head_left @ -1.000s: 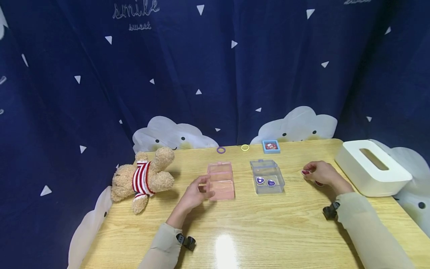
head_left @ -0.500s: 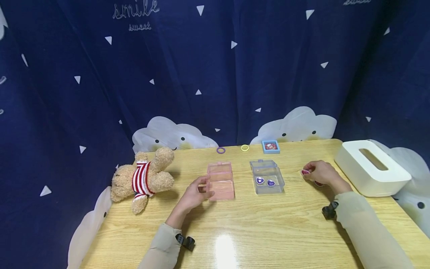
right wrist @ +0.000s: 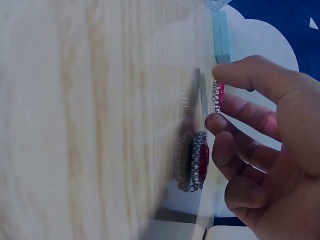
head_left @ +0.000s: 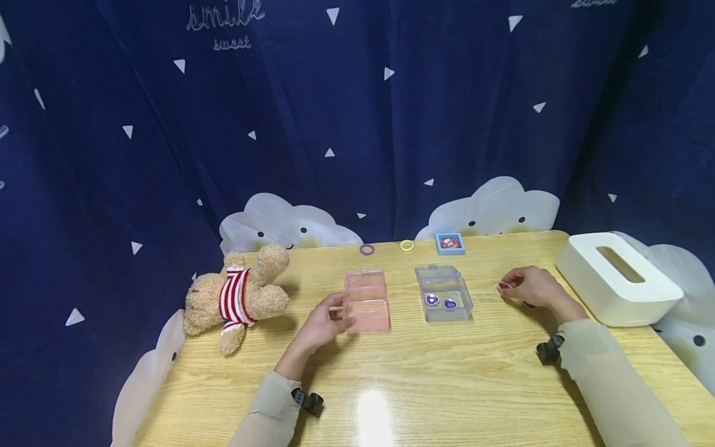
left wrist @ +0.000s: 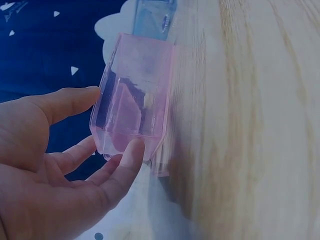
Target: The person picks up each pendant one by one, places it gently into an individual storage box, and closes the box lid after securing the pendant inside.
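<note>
Flat red gem in beaded silver trim point(right wrist: 219, 95), right of centre in the head view, is pinched edgewise by the right hand point(head_left: 530, 288), best lifted clear of the similar red gem point(right wrist: 201, 162) nearby while the left hand point(head_left: 323, 320) steadily grips the see-through pink plastic box point(head_left: 370, 321).

Your translucent pink box point(head_left: 368, 315) sits open. You pinch one silver-rimmed red gem point(right wrist: 217, 96); a second red gem point(right wrist: 201, 161) lies near it.

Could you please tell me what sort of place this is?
Probably an indoor corner arranged for play or filming: a wooden table stands before a dark blue curtain with triangles and smiling clouds, and a teddy bear lies on it.
</note>
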Action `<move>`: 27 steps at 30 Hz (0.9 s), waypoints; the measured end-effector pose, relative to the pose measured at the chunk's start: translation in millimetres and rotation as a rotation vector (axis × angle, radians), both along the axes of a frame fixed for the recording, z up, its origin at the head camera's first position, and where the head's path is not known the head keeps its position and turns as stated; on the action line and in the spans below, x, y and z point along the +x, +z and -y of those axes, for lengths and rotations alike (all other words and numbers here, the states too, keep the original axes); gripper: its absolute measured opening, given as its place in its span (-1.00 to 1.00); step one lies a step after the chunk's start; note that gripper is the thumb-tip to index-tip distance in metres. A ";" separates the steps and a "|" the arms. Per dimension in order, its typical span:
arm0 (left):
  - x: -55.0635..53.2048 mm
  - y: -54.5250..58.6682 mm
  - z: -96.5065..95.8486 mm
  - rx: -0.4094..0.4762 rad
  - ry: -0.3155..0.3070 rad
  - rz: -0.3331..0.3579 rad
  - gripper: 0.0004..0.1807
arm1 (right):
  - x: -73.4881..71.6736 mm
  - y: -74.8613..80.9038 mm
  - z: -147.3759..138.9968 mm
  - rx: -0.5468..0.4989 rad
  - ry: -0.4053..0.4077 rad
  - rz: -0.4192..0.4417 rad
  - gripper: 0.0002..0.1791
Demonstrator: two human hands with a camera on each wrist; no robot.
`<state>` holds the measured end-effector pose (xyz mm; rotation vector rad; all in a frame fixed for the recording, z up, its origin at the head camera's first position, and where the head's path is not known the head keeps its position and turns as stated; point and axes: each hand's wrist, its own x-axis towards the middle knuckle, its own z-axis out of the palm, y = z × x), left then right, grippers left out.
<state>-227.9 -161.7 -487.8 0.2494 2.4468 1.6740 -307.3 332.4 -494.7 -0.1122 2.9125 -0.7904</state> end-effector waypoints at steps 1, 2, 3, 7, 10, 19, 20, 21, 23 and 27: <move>0.3 0.4 -0.1 0.002 0.002 0.000 -0.28 | 0.5 0.6 0.5 -0.013 0.005 -0.002 -0.61; 0.5 0.8 -0.1 0.003 0.002 0.000 -0.28 | 1.0 1.3 1.1 -0.025 0.007 -0.004 -0.61; 0.7 0.5 0.2 0.002 -0.002 -0.001 -0.28 | 1.4 2.2 1.6 -0.034 0.013 -0.012 -0.60; 0.6 -0.6 1.1 0.005 -0.005 0.004 -0.28 | 2.7 6.9 5.5 -0.067 0.019 -0.029 -0.59; 0.1 -1.4 1.8 0.001 -0.001 0.012 -0.29 | 2.3 10.8 9.1 -0.069 0.031 -0.049 -0.60; -1.8 -2.6 2.4 0.018 0.000 0.028 -0.26 | 1.4 27.4 24.4 -0.043 0.071 -0.123 -0.62; -2.0 -2.6 2.3 0.020 0.002 0.031 -0.26 | 2.1 30.0 26.9 -0.050 0.072 -0.125 -0.62; -2.0 -2.5 2.1 0.018 0.005 0.032 -0.25 | 2.8 32.5 29.6 -0.059 0.075 -0.129 -0.62; -1.5 -2.2 1.9 0.017 0.004 0.028 -0.25 | 4.4 37.7 35.4 -0.071 0.092 -0.145 -0.62; -0.8 -1.4 1.9 0.020 0.001 0.028 -0.26 | 6.8 46.1 49.2 -0.098 0.140 -0.174 -0.67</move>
